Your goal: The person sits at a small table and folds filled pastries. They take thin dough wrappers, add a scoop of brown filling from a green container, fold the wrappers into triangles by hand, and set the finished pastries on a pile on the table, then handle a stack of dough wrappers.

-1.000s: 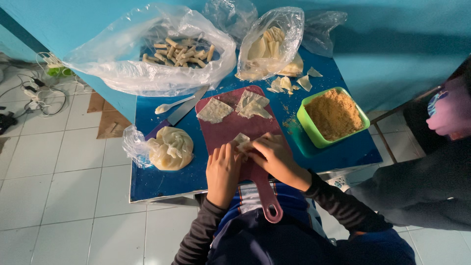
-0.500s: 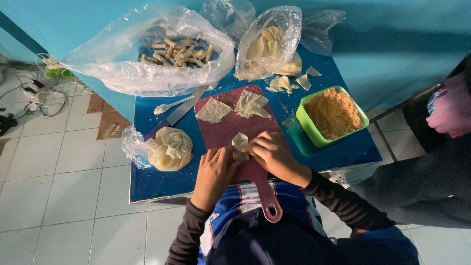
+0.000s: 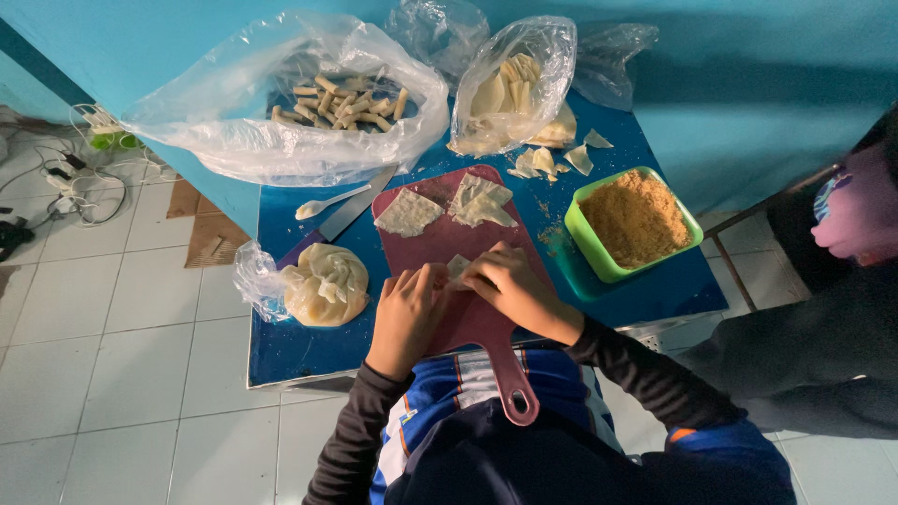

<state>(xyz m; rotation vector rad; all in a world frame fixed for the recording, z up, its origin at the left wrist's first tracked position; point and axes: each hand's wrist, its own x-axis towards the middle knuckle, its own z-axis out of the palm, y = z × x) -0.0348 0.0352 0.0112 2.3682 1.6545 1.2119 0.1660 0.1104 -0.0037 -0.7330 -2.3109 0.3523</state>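
On the maroon cutting board [image 3: 440,248], near its middle, a small pale wrapper [image 3: 457,267] is being pinched between both hands. The left hand [image 3: 408,313] is curled, its fingertips closed on the wrapper's left edge; the right hand [image 3: 510,285] is likewise bent over it, fingers closed on the right edge and partly hiding it, so how far the piece is folded cannot be told. For the fold to be done well, it is judged that the wrapper should be kept flat on the board, the edges brought together evenly and pressed with the fingertips alone, and the filling, if any is inside, kept from being squeezed out at the ends. Two more flat wrappers are counted on the far part of the board: one on the left [image 3: 408,213] and one on the right [image 3: 480,200], lying just beside each other. One green tub [image 3: 687,245] of brown crumbs is seen to the right of the board, on the blue table [image 3: 309,348]. One white spoon [image 3: 327,202] and one knife [image 3: 357,205] lie by the board's far left corner. One large clear bag [image 3: 201,126] holds many finished pale rolls, too heaped to be counted exactly; a second bag [image 3: 528,70] holds stacked wrappers, and a third, small bag [image 3: 323,285] of folded dough sits left of the hands. A few torn scraps [image 3: 552,161] are scattered beyond the board.
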